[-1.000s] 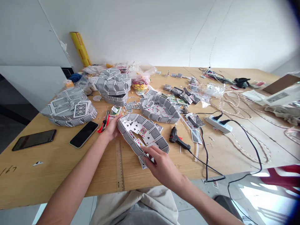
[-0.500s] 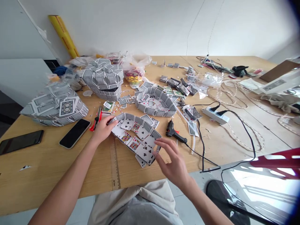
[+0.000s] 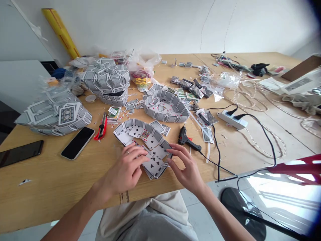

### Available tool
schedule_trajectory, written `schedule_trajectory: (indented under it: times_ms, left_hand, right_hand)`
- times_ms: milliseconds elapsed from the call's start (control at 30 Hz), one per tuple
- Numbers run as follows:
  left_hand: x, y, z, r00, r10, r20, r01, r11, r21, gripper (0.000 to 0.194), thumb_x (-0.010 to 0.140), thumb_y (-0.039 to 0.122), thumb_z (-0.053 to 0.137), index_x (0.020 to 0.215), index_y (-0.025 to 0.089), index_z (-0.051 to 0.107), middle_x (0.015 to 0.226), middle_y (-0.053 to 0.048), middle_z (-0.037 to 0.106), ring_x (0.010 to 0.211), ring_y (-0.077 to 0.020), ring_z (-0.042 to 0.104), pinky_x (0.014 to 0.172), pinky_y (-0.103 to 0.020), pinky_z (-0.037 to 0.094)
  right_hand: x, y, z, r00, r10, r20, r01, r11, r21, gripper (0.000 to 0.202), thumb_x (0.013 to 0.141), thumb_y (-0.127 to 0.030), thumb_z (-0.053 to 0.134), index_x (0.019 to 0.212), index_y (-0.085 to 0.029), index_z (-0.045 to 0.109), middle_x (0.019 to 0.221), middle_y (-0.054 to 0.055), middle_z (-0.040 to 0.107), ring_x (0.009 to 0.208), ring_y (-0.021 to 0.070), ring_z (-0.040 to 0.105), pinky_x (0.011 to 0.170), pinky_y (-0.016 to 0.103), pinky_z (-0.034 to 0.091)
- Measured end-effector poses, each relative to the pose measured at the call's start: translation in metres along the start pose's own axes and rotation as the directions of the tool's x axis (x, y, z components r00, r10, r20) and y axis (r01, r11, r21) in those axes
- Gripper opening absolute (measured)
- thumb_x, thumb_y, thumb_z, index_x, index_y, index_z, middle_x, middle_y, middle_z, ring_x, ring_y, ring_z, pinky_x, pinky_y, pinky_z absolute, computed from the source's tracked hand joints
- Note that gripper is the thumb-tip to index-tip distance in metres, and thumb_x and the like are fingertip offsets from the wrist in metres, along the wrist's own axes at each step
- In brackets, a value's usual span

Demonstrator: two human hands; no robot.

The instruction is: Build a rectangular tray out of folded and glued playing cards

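A shallow heart-shaped box made of playing cards (image 3: 136, 122) lies on the table before me, with face-up cards lining its floor. My left hand (image 3: 126, 167) reaches across its near wall, fingers stretched over the cards inside; it hides part of that wall. At the right wall, my right hand (image 3: 184, 167) has its thumb and fingertips closed on the card edge. Just beyond, to the right, a black glue gun (image 3: 187, 139) rests on its side. A second heart-shaped card box (image 3: 167, 117) stands behind the first.
Two lidded card boxes (image 3: 106, 80) (image 3: 55, 113) stand at the left. Near them lie a red utility knife (image 3: 101, 127) and two phones (image 3: 77, 143) (image 3: 21, 153). A white power strip (image 3: 232, 120) with black cables sits right. Card packs (image 3: 192, 87) and scraps cover the back.
My left hand has left the box's far-left rim and come right and nearer, over the near wall. My right hand stays at the right wall. The view has shifted slightly.
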State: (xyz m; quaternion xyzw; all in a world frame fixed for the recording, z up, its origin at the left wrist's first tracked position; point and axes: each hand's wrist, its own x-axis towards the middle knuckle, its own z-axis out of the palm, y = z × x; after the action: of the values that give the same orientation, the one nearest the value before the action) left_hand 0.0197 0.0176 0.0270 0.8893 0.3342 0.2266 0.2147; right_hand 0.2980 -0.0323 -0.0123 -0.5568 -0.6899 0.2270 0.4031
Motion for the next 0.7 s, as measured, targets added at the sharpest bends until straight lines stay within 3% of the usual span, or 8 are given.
schedule_trajectory:
  times_ms: [100, 267, 700]
  left_hand:
    - [-0.013, 0.005, 0.011, 0.999, 0.018, 0.027, -0.019, 0.999, 0.048, 0.047, 0.087, -0.001, 0.053, 0.112, 0.03, 0.078, 0.118, -0.005, 0.079, 0.123, -0.0263, 0.069, 0.128, -0.057, 0.039]
    - [-0.024, -0.005, 0.014, 0.999, 0.002, -0.053, 0.001, 0.998, 0.065, 0.038, 0.094, 0.002, 0.051, 0.099, 0.03, 0.077, 0.104, -0.003, 0.081, 0.109, -0.0234, 0.073, 0.121, -0.055, 0.047]
    - [-0.022, -0.02, 0.006, 0.994, 0.04, -0.099, -0.024, 0.987, 0.158, 0.04, 0.091, -0.001, 0.052, 0.096, 0.031, 0.076, 0.104, 0.001, 0.081, 0.111, -0.0232, 0.073, 0.123, -0.055, 0.043]
  right_hand:
    - [-0.006, -0.003, -0.001, 0.999, -0.036, 0.016, 0.036, 0.999, -0.008, 0.023, 0.104, -0.029, 0.066, 0.126, -0.028, 0.073, 0.141, 0.016, 0.067, 0.131, 0.0326, 0.068, 0.105, 0.052, 0.061]
    - [-0.015, -0.007, -0.003, 0.991, -0.105, 0.08, 0.106, 0.994, -0.002, 0.026, 0.103, -0.022, 0.066, 0.128, -0.028, 0.073, 0.144, 0.016, 0.064, 0.126, 0.0319, 0.07, 0.102, 0.05, 0.065]
    - [-0.016, -0.004, 0.003, 0.985, -0.153, 0.081, 0.153, 0.988, 0.013, 0.026, 0.104, -0.015, 0.064, 0.125, -0.028, 0.073, 0.144, 0.015, 0.06, 0.117, 0.0277, 0.072, 0.091, 0.045, 0.069]
